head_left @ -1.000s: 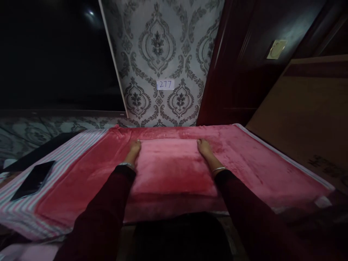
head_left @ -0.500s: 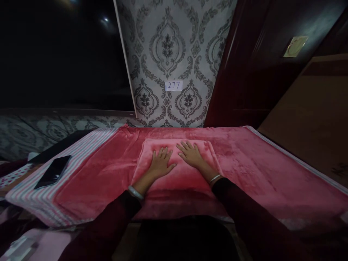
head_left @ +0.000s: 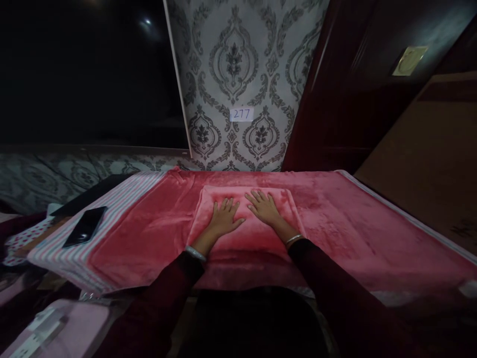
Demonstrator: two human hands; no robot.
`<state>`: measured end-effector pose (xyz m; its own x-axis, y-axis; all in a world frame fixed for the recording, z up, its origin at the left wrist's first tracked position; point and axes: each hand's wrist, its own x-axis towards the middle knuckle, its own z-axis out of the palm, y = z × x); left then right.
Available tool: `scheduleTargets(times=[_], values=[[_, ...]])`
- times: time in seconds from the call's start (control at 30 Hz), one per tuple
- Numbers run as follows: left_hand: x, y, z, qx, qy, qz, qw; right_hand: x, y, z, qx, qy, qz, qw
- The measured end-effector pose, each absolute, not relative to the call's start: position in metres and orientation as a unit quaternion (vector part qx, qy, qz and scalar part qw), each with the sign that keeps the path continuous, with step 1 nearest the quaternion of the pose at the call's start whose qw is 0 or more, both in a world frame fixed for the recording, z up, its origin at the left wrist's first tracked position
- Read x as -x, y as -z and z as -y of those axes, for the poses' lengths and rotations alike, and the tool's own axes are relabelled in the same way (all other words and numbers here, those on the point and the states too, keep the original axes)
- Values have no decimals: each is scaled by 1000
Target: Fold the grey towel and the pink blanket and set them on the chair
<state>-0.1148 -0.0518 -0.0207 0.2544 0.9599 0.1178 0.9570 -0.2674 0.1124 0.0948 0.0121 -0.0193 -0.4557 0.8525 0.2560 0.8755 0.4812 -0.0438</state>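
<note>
A folded pink plush cloth (head_left: 246,233) lies in the middle of a larger pink plush blanket (head_left: 346,228) that covers the table. My left hand (head_left: 223,219) rests flat on the folded cloth, fingers spread and open. My right hand (head_left: 265,208) lies flat beside it, also open, its fingers pointing toward the wall. The two hands almost touch near the cloth's centre. Both wrists carry silver bangles, and dark red sleeves cover my arms.
A black phone (head_left: 85,226) lies on a striped sheet (head_left: 112,199) at the table's left. Patterned wallpaper with a paper label reading 277 (head_left: 241,114) stands behind. A dark wooden door (head_left: 354,84) is at the right, pink items (head_left: 55,328) at lower left.
A second ago my hands gripped the folded cloth's left and right far corners. They have moved inward and now lie flat in its middle. The view shifted slightly left.
</note>
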Motion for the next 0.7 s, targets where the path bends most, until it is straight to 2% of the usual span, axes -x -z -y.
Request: scheduleTargets(times=[0.2, 0.43, 0.53, 0.63, 0.7], values=[[113, 21, 53, -790, -83, -607, 14, -95, 18, -11, 508, 38, 852, 119], [119, -6, 61, -806, -50, -588, 45, -84, -18, 11, 534, -53, 842, 59], [135, -11, 72, -815, -55, -577, 18, -80, -20, 39, 461, -59, 881, 84], [149, -2, 86, -798, -71, -598, -27, -80, -5, 67, 350, -66, 929, 98], [156, 5, 91, -793, -71, -605, -30, -80, 6, 78, 329, -75, 936, 99]])
